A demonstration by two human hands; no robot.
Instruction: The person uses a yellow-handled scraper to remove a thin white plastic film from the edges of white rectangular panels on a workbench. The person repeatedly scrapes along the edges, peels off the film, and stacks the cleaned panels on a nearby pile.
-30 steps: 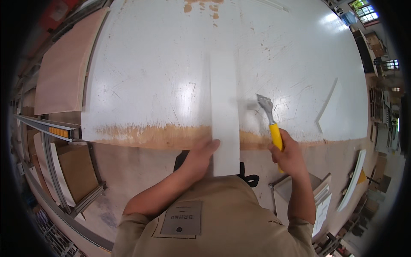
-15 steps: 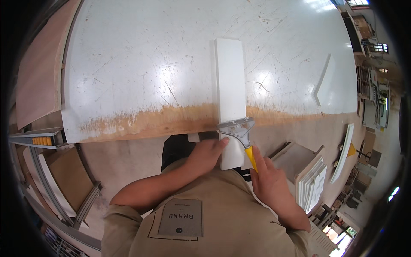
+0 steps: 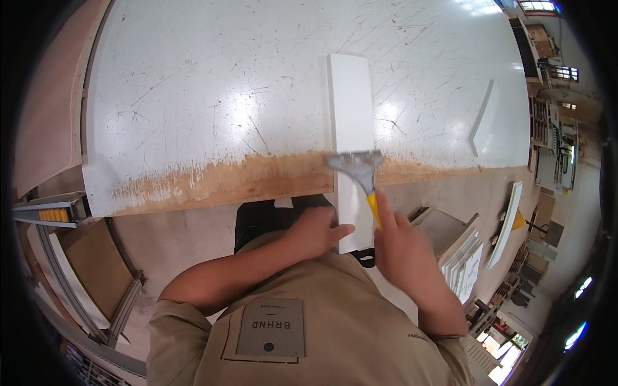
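A long white board [image 3: 351, 96] lies lengthwise on the worn white worktable [image 3: 193, 83], its near end sticking out past the table's front edge toward my body. My left hand [image 3: 315, 231] grips that near end from the left side, thumb on top. In my right hand [image 3: 402, 244] is a wide-bladed scraper [image 3: 357, 168] with a grey metal head and a yellow handle. Its blade lies across the board close to the table's front edge, and the index finger stretches along the handle.
A thin white angled strip [image 3: 484, 119] rests at the table's right. Stacked white panels [image 3: 462, 267] stand below on the right, near another long white board [image 3: 505, 225]. Brown panels [image 3: 100, 270] lean in a metal frame at lower left. A pinkish board [image 3: 55, 96] lies beyond the table's left edge.
The scraper has slid away from my body along the board, my right hand moving with it. My left hand has shifted slightly back toward me, still at the near end.
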